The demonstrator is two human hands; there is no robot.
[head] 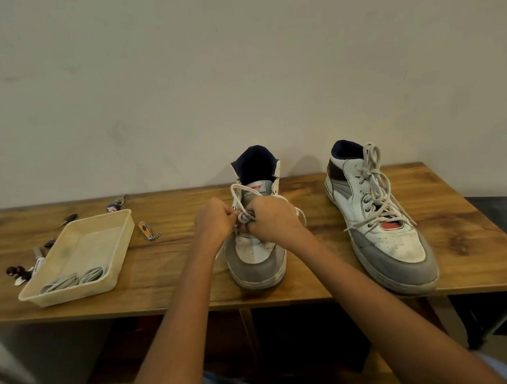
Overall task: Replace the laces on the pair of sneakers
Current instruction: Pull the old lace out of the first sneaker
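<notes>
Two white and grey high-top sneakers stand on the wooden table (167,280), toes toward me. Over the middle of the left sneaker (259,263), my left hand (212,220) and my right hand (272,218) meet, both pinching its white lace (244,216) with curled fingers. A loop of that lace rises toward the tongue. The right sneaker (383,230) stands apart at the right, with its white lace (374,184) threaded and tied in a loose bow. Grey laces (76,280) lie coiled in a cream plastic tray (107,221) at the left.
A nail clipper with a chain (147,230) lies between the tray and the left sneaker. Markers and small dark items (37,257) lie left of the tray, keys (116,204) behind it. A plain wall runs along the table's back edge. The table's front edge is near my arms.
</notes>
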